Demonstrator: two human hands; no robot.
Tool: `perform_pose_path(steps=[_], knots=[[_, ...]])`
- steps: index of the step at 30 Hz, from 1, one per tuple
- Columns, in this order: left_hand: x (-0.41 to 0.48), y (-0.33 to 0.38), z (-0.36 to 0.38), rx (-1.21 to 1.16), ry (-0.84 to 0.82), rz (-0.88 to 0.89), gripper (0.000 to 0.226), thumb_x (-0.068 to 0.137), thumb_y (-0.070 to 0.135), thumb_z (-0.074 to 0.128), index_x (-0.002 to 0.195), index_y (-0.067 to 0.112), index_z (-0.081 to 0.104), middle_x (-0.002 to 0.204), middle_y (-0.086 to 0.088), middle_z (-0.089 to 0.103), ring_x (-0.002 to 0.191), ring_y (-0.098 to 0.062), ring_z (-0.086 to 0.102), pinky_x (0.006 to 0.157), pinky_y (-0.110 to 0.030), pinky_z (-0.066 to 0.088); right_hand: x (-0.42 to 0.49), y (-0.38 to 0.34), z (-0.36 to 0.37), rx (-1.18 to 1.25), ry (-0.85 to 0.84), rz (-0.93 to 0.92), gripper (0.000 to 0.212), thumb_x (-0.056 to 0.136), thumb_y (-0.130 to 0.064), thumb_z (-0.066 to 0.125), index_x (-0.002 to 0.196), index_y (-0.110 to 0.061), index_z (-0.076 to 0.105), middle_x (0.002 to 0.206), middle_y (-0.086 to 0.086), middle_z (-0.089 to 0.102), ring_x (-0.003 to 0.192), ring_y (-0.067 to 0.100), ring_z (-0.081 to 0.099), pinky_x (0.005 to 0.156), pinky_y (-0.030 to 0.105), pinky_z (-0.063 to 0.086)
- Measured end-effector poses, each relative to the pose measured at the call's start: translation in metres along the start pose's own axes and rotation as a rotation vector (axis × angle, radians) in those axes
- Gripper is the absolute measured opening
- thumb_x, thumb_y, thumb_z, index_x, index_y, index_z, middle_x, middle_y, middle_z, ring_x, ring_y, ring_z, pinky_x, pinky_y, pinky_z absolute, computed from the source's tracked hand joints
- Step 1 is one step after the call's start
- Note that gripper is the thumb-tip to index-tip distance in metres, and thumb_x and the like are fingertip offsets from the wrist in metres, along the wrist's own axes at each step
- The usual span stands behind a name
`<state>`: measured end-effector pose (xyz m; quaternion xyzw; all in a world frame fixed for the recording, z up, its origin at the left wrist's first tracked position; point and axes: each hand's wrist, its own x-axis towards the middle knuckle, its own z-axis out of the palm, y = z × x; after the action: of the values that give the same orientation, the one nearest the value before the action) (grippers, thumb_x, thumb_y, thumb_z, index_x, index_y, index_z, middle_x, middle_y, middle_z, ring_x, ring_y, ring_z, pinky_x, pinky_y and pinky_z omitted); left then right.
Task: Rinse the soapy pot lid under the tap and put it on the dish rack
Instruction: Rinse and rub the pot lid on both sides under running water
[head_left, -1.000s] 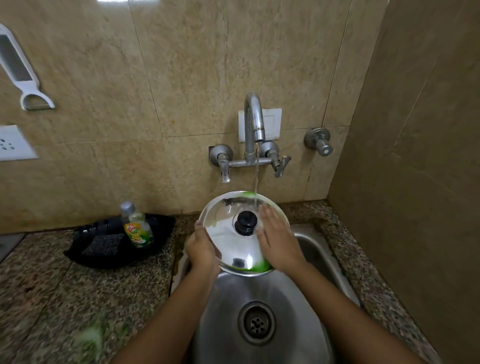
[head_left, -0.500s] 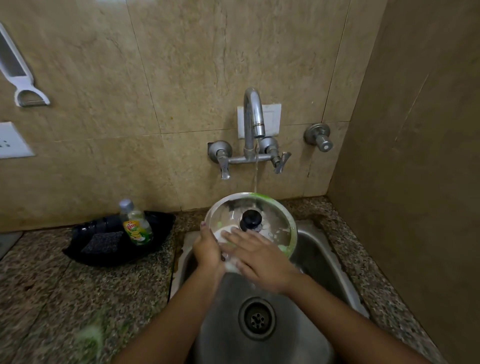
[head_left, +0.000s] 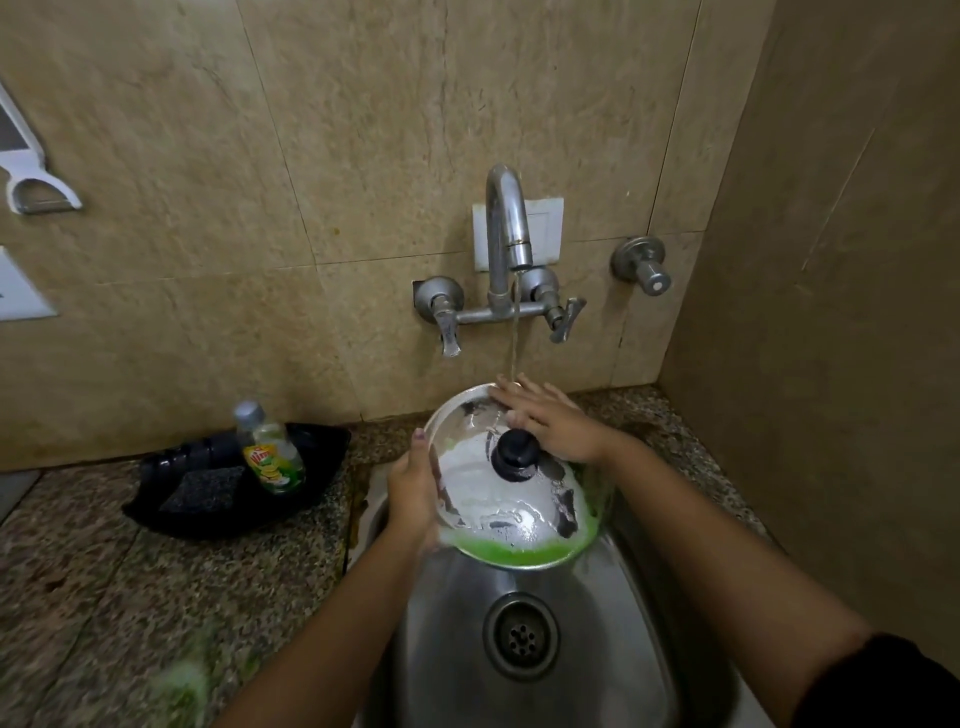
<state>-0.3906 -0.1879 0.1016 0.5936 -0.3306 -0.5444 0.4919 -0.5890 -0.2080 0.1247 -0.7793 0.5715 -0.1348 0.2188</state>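
Observation:
A round steel pot lid (head_left: 514, 514) with a black knob (head_left: 513, 455) is held tilted over the steel sink (head_left: 452, 649). White foam covers its middle and green soap pools along its lower rim. My left hand (head_left: 413, 493) grips the lid's left edge. My right hand (head_left: 550, 421) lies flat, fingers spread, on the lid's upper right part, under a thin stream of water from the chrome tap (head_left: 506, 234). No dish rack is in view.
A black tray (head_left: 317, 452) on the granite counter left of the sink holds a dish-soap bottle (head_left: 270, 452) and a dark scrub pad (head_left: 202, 488). Green soap smears (head_left: 182, 686) lie on the counter near me. A wall stands close on the right.
My right hand has slid from the lid's lower left up to its top right edge, under the water stream. The lid is tilted more toward me. My left hand keeps its grip.

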Motion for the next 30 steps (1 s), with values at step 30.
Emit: perform_pose_path(steps=[30], knots=[[-0.005, -0.007, 0.009, -0.110, 0.112, -0.048, 0.047, 0.100, 0.041, 0.037, 0.090, 0.003, 0.065, 0.082, -0.009, 0.068, 0.068, -0.021, 0.062, 0.060, -0.028, 0.048, -0.075, -0.069, 0.105, -0.322, 0.260, -0.149, 0.056, 0.094, -0.028, 0.035, 0.149, -0.018, 0.030, 0.156, 0.000, 0.031, 0.144, 0.013, 0.026, 0.117, 0.036, 0.025]])
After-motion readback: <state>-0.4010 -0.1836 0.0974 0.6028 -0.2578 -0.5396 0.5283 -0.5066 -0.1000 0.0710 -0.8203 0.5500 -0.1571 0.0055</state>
